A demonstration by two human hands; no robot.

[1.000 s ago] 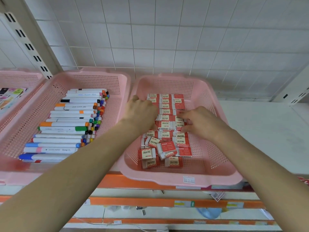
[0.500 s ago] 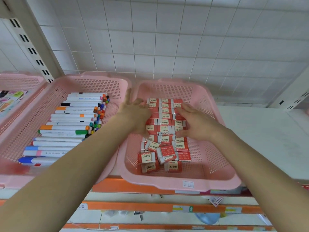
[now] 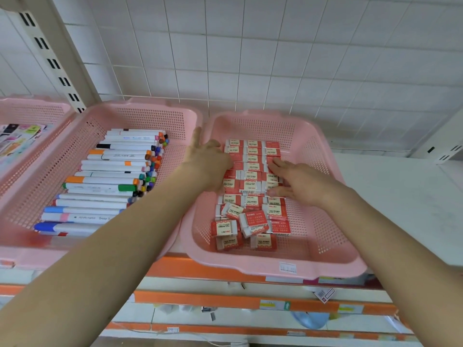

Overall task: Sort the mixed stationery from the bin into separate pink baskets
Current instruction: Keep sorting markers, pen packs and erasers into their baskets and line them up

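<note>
Two hands in the pink basket (image 3: 275,269) right now: we're pressing the left hand (image 3: 210,166) flat against the left edge of the stacked erasers (image 3: 251,175) and the right hand (image 3: 300,184) against the right edge, fingers straight, gripping nothing. Rows are running away from us between the palms. Loose erasers (image 3: 250,224) are lying nearer us, just under the right thumb, so we're guessing that hand's getting there first

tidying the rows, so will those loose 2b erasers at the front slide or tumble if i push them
The loose 2B erasers look like flat, sleeved blocks, so they should slide, not roll. Several lie tilted on each other, so a push would probably knock them flat.
</note>
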